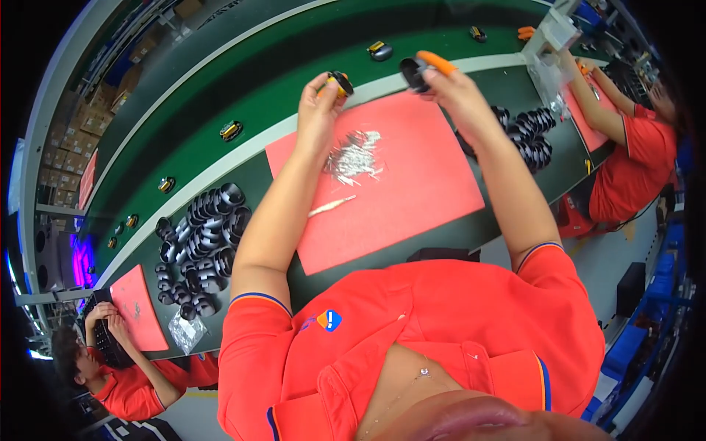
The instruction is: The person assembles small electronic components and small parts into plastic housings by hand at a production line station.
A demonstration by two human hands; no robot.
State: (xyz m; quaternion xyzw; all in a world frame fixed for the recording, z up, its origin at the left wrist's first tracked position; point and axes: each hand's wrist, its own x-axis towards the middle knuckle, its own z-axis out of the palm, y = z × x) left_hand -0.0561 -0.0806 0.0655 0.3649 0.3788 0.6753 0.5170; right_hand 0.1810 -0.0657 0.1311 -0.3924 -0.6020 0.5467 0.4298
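My left hand (318, 110) is raised over the far left corner of the pink mat (412, 206), its fingers closed on a small black-and-yellow part (339, 84). To its right, my right hand (460, 103) grips a black cup-shaped shell (414, 75). A curved orange piece (437, 62) sticks out along the same fingers; its kind is unclear, and motion blurs this area. The two held parts are apart. Below my hands a pile of thin silvery-white pins (354, 158) lies on the mat. Nearer me rests a slim white pen-like tool (332, 206).
A green conveyor belt (294, 88) curves past the bench, carrying black-and-yellow parts (231, 131) spaced apart. Black curved shells (209, 235) are heaped left of the mat, with more shells (531, 136) at right. Co-workers sit at both sides, one person (632, 154) on the right.
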